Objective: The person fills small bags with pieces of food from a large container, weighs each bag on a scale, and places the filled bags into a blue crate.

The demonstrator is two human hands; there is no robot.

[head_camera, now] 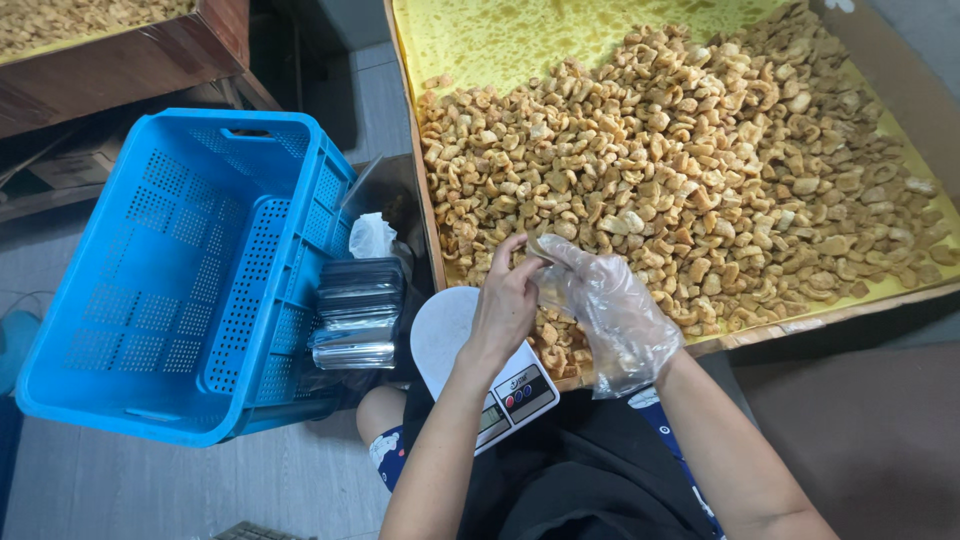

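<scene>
My left hand (505, 300) is bare and pinches the rim of a small clear bag (548, 268) just above the near edge of the tray. My right hand (615, 310) wears a loose clear plastic glove and holds the same bag from the other side, with a golden fried snack piece at its fingertips. Both hands hover over the heap of golden fried snack pieces (700, 170) on a yellow-lined tray (480, 45). A white kitchen scale (445, 330) rests on my lap under my left wrist.
A blue perforated plastic crate (180, 270) stands tilted at the left. A stack of shiny packaging bags (357, 315) and a crumpled white plastic bag (370, 237) lie between the crate and the tray. Another wooden tray of snacks (90, 30) is at the far left.
</scene>
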